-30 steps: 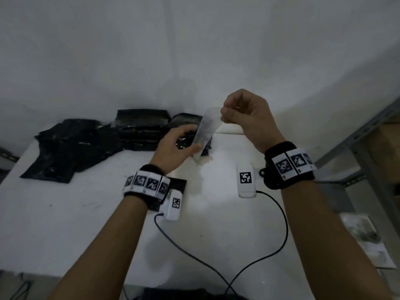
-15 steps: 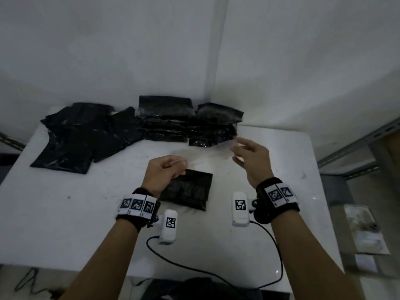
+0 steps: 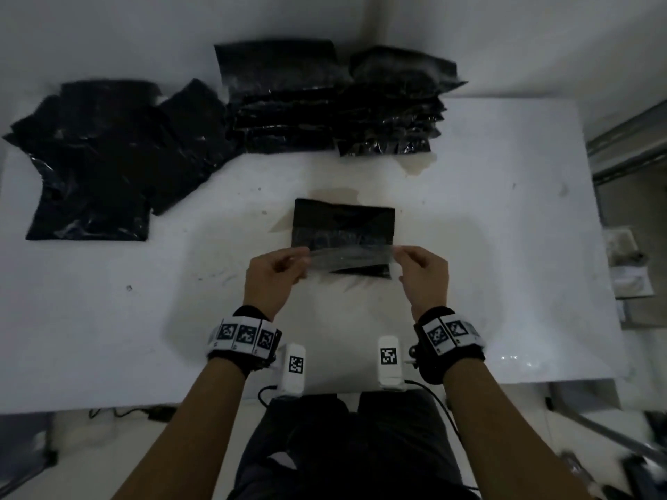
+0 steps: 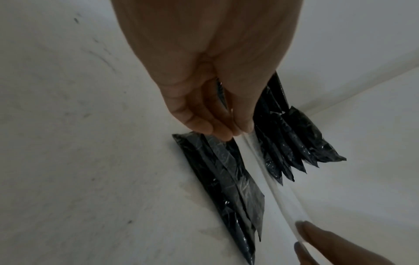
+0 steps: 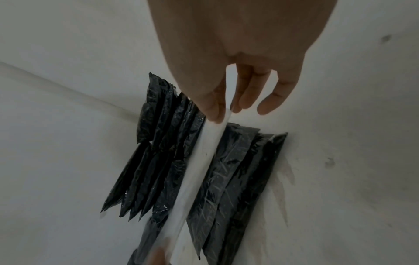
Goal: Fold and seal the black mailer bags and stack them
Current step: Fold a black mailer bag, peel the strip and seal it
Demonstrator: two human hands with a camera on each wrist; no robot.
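currently both hands hold one clear, see-through strip of tape (image 3: pixel 352 258) stretched taut between them, above the white table (image 3: pixel 108 319). the left hand (image 3: pixel 270 279) pinches the strip's left end between thumb and fingertips (image 4: pixel 217 129); the right hand (image 3: pixel 426 276) pinches the right end between thumb and forefinger, its other fingers (image 5: pixel 269 100) loosely extended.

the folded black plastic mailer bag (image 3: pixel 343 229) lies flat on the table directly under and just far of the strip. its long axis runs left to right, parallel to the strip. the strip overlaps the bag's near portion in the head view; contact cannot be confirmed, and the wrist views suggest a gap. both hands sit about equally near the bag, one past each short end.

judgement: the next move is a straight descent, both ends together, to lay the strip across the folded flap. keep the strip parallel to the fold line; a skewed or slack strip may wrinkle or miss the flap edge.

two stacks of sealed black mailer bags (image 3: pixel 335 102) stand at the far edge. a loose pile of flat black mailer bags (image 3: pixel 101 160) lies far left.
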